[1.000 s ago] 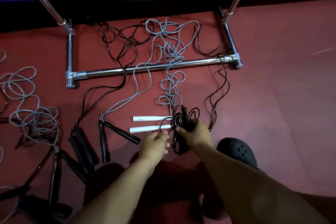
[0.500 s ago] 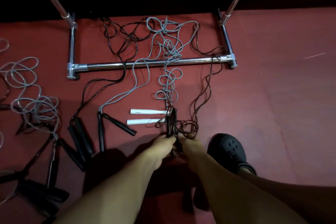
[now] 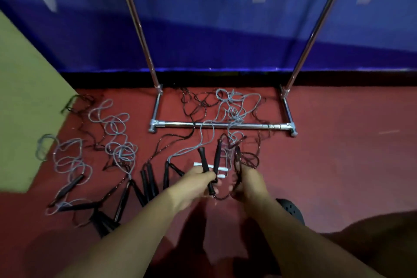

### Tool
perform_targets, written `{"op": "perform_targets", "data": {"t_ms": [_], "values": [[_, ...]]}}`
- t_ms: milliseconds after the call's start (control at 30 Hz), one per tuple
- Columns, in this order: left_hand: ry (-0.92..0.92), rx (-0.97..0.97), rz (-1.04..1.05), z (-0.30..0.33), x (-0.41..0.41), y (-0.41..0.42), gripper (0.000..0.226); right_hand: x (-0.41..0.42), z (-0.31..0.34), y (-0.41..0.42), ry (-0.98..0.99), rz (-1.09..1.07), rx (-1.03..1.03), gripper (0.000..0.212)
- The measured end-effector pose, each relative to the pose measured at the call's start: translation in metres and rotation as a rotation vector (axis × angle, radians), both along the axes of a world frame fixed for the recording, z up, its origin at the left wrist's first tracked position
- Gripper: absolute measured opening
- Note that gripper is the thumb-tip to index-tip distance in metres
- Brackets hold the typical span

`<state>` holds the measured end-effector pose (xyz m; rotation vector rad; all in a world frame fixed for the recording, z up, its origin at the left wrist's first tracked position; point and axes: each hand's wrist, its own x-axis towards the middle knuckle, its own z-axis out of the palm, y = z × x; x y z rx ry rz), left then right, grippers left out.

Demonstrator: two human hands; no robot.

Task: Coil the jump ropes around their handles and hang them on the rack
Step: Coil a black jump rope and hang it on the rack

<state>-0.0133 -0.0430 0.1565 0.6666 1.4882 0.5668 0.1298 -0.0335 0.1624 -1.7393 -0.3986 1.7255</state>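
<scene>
My left hand [image 3: 198,184] grips two black handles [image 3: 211,165] of one jump rope, held up in a V above the red floor. My right hand [image 3: 247,181] holds loops of that rope's dark cord [image 3: 244,159] just right of the handles. Behind them lie two white handles [image 3: 220,168] of a grey rope [image 3: 233,110], partly hidden by the held handles. The chrome rack [image 3: 222,124] stands ahead, its base bar on the floor and two uprights rising out of view. Its top bar is not visible.
Several more ropes lie tangled to the left, grey cords [image 3: 117,137] and black handles [image 3: 147,177] among them. A dark cord [image 3: 196,106] is draped over the rack base. A blue banner [image 3: 214,29] backs the rack. My black shoe [image 3: 291,210] is at lower right.
Both hands lifted the black handles and dark cord off the floor toward me. The view tilted upward, bringing the rack uprights and banner into sight.
</scene>
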Motion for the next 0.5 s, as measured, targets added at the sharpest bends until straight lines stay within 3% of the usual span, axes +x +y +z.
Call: {"op": "perform_targets", "data": {"t_ms": [133, 233, 367, 500], "values": [[-0.009, 0.193, 0.068, 0.077, -0.014, 0.0, 0.008, 0.016, 0.073, 0.003, -0.029, 0.179, 0.155, 0.025], [0.023, 0.335, 0.069, 0.132, -0.034, -0.003, 0.018, 0.04, 0.116, 0.01, -0.264, 0.392, 0.285, 0.015], [0.116, 0.489, 0.093, 0.194, -0.069, -0.002, 0.015, 0.067, 0.176, 0.028, -0.569, 0.757, 0.448, 0.017], [0.186, 0.589, 0.117, 0.221, -0.096, -0.009, 0.011, 0.068, 0.24, 0.038, -0.657, 0.914, 0.623, 0.023]]}}
